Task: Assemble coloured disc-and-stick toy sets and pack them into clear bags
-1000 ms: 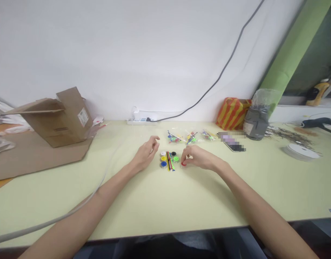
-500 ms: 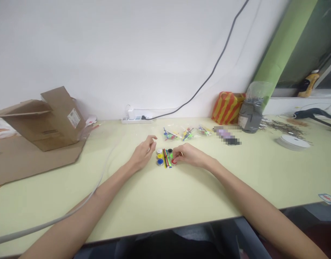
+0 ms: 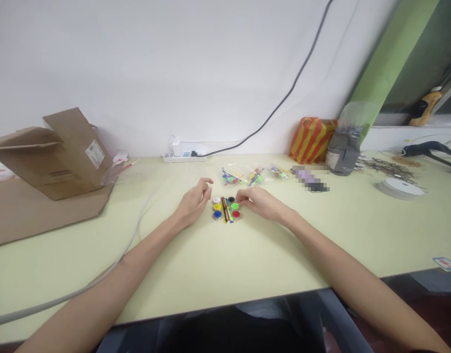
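Note:
Several small round pieces with coloured tops lie in two columns on the table. White (image 3: 216, 200), yellow (image 3: 217, 207) and blue (image 3: 218, 214) ones form the left column; black (image 3: 231, 200), green (image 3: 234, 207) and red (image 3: 236, 214) ones make up the right. Between the columns rests a bundle of thin coloured plastic sticks (image 3: 225, 210). My left hand (image 3: 194, 200) hovers just left of the pieces, fingers loosely bent and apart, holding nothing. Beside the green and black pieces is my right hand (image 3: 256, 201), its fingers curled with a gap to the thumb; whether its fingertips touch the green piece is unclear.
Clear bags of coloured plastic parts (image 3: 230, 176) lie behind the pieces. A cardboard box (image 3: 70, 162) stands at left, a power strip (image 3: 184, 158) by the wall. At right are a striped bag (image 3: 311, 139), a grey bag (image 3: 343, 152) and a white spool (image 3: 402, 188). A cable (image 3: 133, 240) crosses my left forearm.
My right hand has come off the red piece and shifted slightly away from me, beside the green one; the red piece now shows fully. My left hand keeps nearly the same pose.

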`<state>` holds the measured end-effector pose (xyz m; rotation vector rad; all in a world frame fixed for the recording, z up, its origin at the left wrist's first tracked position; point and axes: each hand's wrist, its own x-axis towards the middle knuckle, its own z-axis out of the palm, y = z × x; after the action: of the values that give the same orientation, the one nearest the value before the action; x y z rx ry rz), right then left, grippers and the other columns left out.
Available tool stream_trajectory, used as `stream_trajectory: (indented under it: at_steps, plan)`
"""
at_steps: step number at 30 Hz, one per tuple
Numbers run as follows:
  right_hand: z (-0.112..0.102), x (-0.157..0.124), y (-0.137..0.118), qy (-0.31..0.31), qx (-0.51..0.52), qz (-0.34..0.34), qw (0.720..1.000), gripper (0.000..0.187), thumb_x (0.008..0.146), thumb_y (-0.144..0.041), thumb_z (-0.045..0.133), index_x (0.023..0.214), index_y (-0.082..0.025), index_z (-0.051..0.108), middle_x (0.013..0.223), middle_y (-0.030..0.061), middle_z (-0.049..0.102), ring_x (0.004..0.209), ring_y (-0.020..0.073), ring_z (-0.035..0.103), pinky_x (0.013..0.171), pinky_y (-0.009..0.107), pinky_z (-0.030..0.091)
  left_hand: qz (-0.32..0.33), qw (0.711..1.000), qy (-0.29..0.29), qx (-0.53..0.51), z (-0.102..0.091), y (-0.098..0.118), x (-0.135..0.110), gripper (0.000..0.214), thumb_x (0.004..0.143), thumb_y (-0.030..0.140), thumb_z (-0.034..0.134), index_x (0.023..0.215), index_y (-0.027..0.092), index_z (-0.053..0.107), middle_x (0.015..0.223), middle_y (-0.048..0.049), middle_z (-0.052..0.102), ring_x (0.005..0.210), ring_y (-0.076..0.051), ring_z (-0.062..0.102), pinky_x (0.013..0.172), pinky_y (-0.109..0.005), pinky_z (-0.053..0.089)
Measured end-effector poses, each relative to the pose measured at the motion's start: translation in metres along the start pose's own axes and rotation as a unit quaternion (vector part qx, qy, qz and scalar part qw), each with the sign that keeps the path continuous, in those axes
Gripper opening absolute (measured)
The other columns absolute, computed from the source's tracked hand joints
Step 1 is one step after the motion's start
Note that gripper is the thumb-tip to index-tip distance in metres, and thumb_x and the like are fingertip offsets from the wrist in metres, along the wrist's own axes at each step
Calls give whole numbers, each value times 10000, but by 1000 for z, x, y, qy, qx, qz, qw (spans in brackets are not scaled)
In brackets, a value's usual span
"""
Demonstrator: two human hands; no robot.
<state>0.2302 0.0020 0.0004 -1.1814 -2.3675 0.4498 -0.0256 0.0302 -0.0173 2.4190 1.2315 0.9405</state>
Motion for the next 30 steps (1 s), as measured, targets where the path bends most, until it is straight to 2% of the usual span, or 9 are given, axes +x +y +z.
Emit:
stream_trajectory:
  at_steps: [18, 30]
  plan:
    - [-1, -1, -3, -10, 33, -20, 999, 187, 875, -30, 523, 853, -169, 646, 821, 19, 705, 751, 140, 602, 714, 242, 396, -7, 1000, -5, -4, 2, -1, 0, 309, 1039, 404, 297, 1259, 228, 424, 791, 30, 572, 685, -152, 511, 711, -287, 391]
    - [-2, -1, 2, -12, 36, 1, 999, 153, 880, -74, 536, 857, -174, 649, 814, 16, 692, 740, 136, 587, 707, 244, 394, -7, 1000, 2, -9, 1, -1, -1, 308, 1035, 403, 308, 1253, 232, 443, 778, 28, 583, 674, -158, 527, 713, -295, 400]
